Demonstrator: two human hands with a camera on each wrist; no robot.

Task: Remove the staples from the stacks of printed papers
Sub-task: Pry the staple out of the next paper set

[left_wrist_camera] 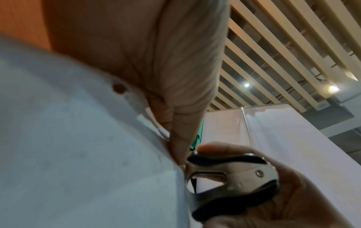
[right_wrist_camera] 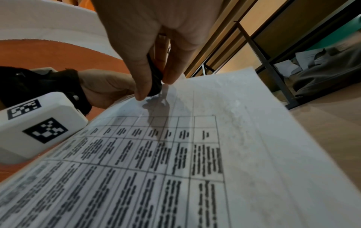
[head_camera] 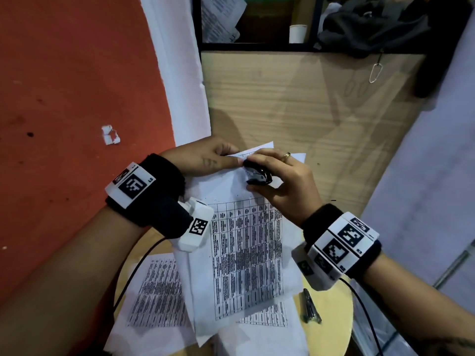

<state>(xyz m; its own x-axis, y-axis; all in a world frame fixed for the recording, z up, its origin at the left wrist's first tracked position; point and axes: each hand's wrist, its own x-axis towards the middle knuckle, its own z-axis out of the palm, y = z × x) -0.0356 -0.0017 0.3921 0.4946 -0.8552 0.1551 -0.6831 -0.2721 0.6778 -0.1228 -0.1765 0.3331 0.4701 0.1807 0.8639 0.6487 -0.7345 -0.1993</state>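
Note:
A stapled stack of printed papers (head_camera: 246,253) with a table of text lies tilted in front of me, its far corner lifted. My left hand (head_camera: 205,158) pinches that top corner (left_wrist_camera: 170,138) between thumb and fingers. My right hand (head_camera: 280,176) grips a black and metal staple remover (head_camera: 257,173), its claws (left_wrist_camera: 192,177) set against the paper edge right beside the left fingers. In the right wrist view the staple remover (right_wrist_camera: 155,77) shows as a dark shape between thumb and fingers above the printed papers (right_wrist_camera: 175,154). The staple itself is hidden.
More printed sheets (head_camera: 156,291) lie underneath on a round yellow stool top (head_camera: 331,304), with a dark pen-like tool (head_camera: 311,307) at its right. A wooden desk panel (head_camera: 295,104) stands ahead, a shelf with a paper cup (head_camera: 297,33) above, red floor (head_camera: 64,98) to the left.

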